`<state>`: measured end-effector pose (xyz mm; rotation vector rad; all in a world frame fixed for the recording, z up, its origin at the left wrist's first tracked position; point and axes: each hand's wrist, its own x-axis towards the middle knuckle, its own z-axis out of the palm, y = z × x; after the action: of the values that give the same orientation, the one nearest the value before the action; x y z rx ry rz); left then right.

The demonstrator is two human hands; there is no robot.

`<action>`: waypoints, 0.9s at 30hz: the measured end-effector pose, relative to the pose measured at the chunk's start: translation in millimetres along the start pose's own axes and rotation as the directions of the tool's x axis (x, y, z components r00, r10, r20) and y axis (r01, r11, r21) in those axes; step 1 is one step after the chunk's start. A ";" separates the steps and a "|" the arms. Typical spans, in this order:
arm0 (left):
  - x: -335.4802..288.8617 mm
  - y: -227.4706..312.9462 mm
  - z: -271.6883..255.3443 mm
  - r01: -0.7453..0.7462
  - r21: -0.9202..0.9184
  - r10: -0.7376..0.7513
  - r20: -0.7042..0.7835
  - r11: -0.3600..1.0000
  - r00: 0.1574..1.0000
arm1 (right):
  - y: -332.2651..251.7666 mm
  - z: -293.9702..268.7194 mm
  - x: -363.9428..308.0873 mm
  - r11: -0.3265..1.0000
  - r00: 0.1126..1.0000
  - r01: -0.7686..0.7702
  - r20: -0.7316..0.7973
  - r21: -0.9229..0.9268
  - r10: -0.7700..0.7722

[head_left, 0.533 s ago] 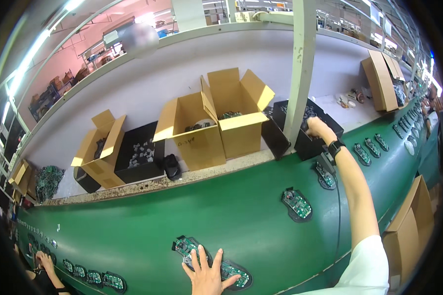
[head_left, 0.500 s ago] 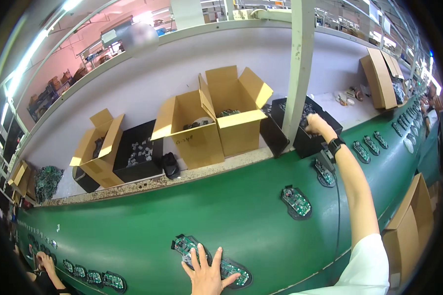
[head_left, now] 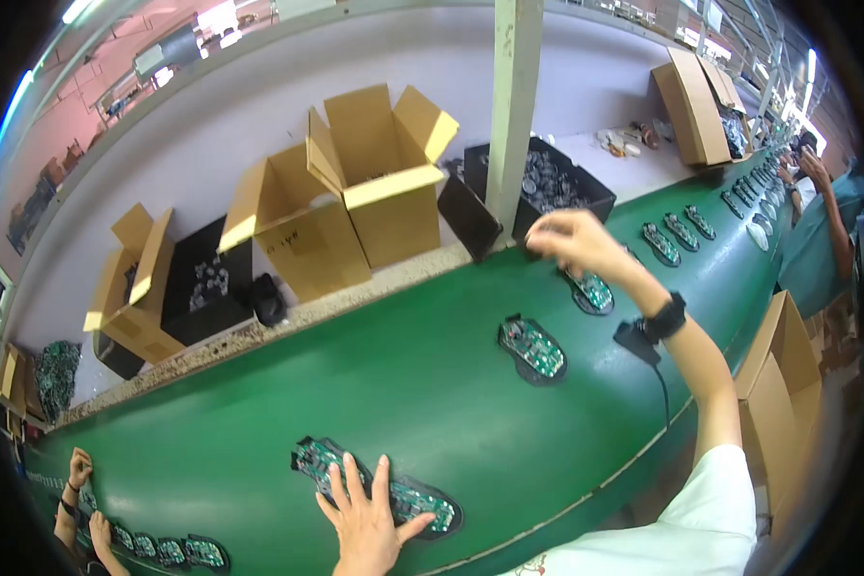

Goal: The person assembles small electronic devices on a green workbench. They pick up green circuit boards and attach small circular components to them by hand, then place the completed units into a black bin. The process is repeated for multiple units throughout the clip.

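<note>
My left hand (head_left: 365,523), fingers spread, rests over two green circuit boards in dark, contoured shells: one board (head_left: 319,457) pokes out beyond the fingertips, the other (head_left: 430,509) lies beside the thumb. Over the belt's far side hangs my right hand (head_left: 581,245), its fingers curled together; whatever they pinch is too small to make out. A wristband with a black corded block (head_left: 638,338) is on that arm. Just beyond the right hand stands a black box (head_left: 600,197) of small dark round parts (head_left: 545,180). Partly under that hand lies another board in its shell (head_left: 590,293).
A single board in its shell (head_left: 533,350) lies mid-belt on the green surface (head_left: 259,413). Cardboard boxes (head_left: 394,226) line the far ledge by a pale post (head_left: 512,115). More boards (head_left: 680,230) run off right. Another person's hands (head_left: 82,470) work at left, near several boards.
My right hand has come out of the black box and back over the belt, fingers curled. My left hand stays on the two boards. The view has turned to the right.
</note>
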<state>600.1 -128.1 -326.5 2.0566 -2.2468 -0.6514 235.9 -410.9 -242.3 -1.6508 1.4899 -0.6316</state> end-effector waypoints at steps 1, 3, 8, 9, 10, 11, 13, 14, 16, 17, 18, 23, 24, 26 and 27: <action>-1.4 1.3 -3.0 -0.007 0.005 0.007 0.002 1.000 1.000 | -6.5 23.8 -23.3 0.999 0.994 -0.019 0.105 0.036 0.015; 7.2 9.8 -6.0 -0.085 -0.019 0.085 -0.016 0.996 0.996 | 0.7 52.8 -64.9 0.998 0.924 -0.064 0.379 0.020 0.052; -0.2 23.7 -18.8 -0.190 0.000 0.190 -0.071 0.982 0.979 | 24.3 125.8 -125.1 0.918 0.854 0.383 0.418 -0.101 -0.310; -5.5 22.3 -19.5 -0.211 0.002 0.210 -0.095 0.978 0.973 | 22.9 133.6 -128.0 0.914 0.858 0.385 0.414 -0.126 -0.304; -10.4 22.8 -19.9 -0.217 0.007 0.216 -0.112 0.976 0.970 | 22.0 139.5 -131.4 0.910 0.863 0.385 0.408 -0.153 -0.297; -15.0 23.4 -18.4 -0.229 0.015 0.230 -0.083 0.973 0.970 | 21.7 142.6 -134.0 0.901 0.865 0.393 0.407 -0.183 -0.294; -21.4 27.4 -12.6 -0.256 0.026 0.257 -0.034 0.966 0.966 | 19.5 142.0 -134.3 0.876 0.867 0.412 0.405 -0.252 -0.292; -23.0 31.6 -9.5 -0.245 0.019 0.246 -0.043 0.969 0.968 | 18.0 142.0 -134.9 0.857 0.870 0.415 0.408 -0.305 -0.276; -23.3 34.5 -7.5 -0.239 0.024 0.239 -0.043 0.971 0.970 | 17.3 138.8 -135.9 0.861 0.872 0.413 0.401 -0.295 -0.281; -22.4 35.7 -7.0 -0.237 0.026 0.238 -0.042 0.971 0.970 | 16.0 136.2 -136.4 0.864 0.874 0.411 0.396 -0.291 -0.282; -20.6 36.7 -7.0 -0.263 0.030 0.264 -0.036 0.964 0.964 | 8.3 131.0 -137.5 0.911 0.880 0.323 0.435 -0.256 -0.190; -1.5 48.3 -11.3 -0.442 -0.026 0.443 0.047 0.896 0.895 | 5.0 115.1 -148.9 0.944 0.896 0.261 0.415 -0.203 -0.158; 4.0 50.5 -11.4 -0.478 -0.035 0.480 0.058 0.877 0.875 | 5.3 113.7 -151.3 0.945 0.901 0.257 0.403 -0.201 -0.159; 15.1 56.0 -11.5 -0.534 -0.060 0.538 0.081 0.843 0.839 | 5.7 111.4 -154.7 0.927 0.909 0.279 0.380 -0.252 -0.170; 19.0 59.0 -10.0 -0.561 -0.059 0.565 0.073 0.825 0.822 | 6.7 111.4 -156.7 0.917 0.914 0.288 0.366 -0.276 -0.177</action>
<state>544.8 -146.8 -303.4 1.2388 -2.6724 -0.7202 293.4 -232.5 -285.8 -2.0967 1.1982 -0.2126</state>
